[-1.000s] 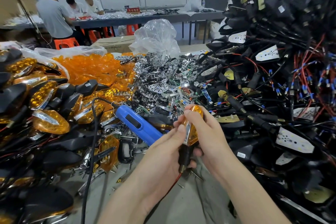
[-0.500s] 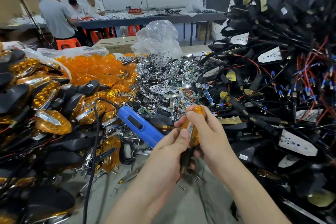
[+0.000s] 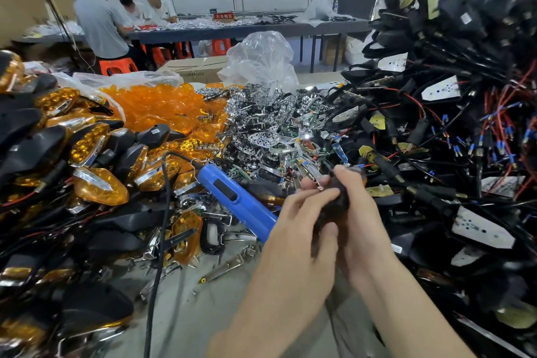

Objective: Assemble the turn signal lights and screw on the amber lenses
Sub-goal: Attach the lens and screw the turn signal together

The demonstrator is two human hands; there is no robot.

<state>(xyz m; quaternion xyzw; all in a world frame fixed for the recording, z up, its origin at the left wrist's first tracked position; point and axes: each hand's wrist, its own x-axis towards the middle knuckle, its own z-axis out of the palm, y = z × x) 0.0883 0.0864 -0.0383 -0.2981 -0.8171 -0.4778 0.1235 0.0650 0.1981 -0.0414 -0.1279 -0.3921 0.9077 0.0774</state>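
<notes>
Both hands hold one turn signal light (image 3: 334, 209) in the middle of the view, its black housing facing me and blurred by motion. My left hand (image 3: 299, 229) wraps it from the left with the thumb on its lower part. My right hand (image 3: 360, 212) grips it from the right, fingers curled over its top. A blue electric screwdriver (image 3: 235, 200) lies on the bench just left of my hands, its black cord (image 3: 162, 212) running toward me. Loose amber lenses (image 3: 157, 107) fill a bag at the back left.
Finished amber-and-black lights (image 3: 87, 160) are heaped on the left. Chrome reflectors (image 3: 270, 125) pile up in the centre behind a clear bag (image 3: 261, 58). Black wired housings (image 3: 453, 125) tower on the right. Screws and brackets (image 3: 223, 267) litter the grey bench. People sit at a far table (image 3: 232, 30).
The light has been turned over in my hands: its amber lens faced me before, and now the black back shows. My hands shifted slightly up and right.
</notes>
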